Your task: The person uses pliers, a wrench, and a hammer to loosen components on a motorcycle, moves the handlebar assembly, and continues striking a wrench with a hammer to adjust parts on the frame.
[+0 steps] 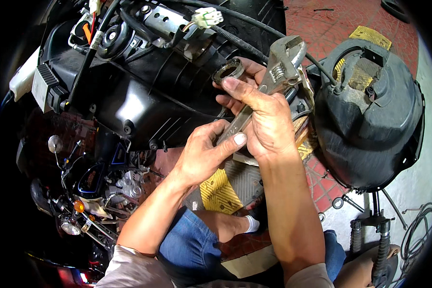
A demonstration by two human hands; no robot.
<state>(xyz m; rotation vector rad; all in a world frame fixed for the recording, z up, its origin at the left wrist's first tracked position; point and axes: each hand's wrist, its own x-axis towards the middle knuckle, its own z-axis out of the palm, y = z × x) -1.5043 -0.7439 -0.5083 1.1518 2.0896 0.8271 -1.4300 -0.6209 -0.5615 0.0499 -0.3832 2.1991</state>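
Note:
My left hand [205, 150] grips the handle of a large, worn adjustable wrench [282, 56]. The wrench slants up to the right, its jaw end raised above my right hand [270, 113]. In that right hand a dark metal ring [218, 77], perhaps a ring nut or bearing race, is pinched between thumb and fingers. The wrench shaft lies across the same hand, partly covered by the thumb. The ring and the wrench jaws are apart. Behind both hands is the black plastic bodywork [170, 86] of a scooter.
Cables and a white connector [208, 18] run over the bodywork. A black scooter cover [365, 120] stands at the right, above a front fork [383, 240] and a coiled cable [417, 235]. Another motorcycle [93, 185] is at the left. Yellow matting [219, 192] lies on the red tiles.

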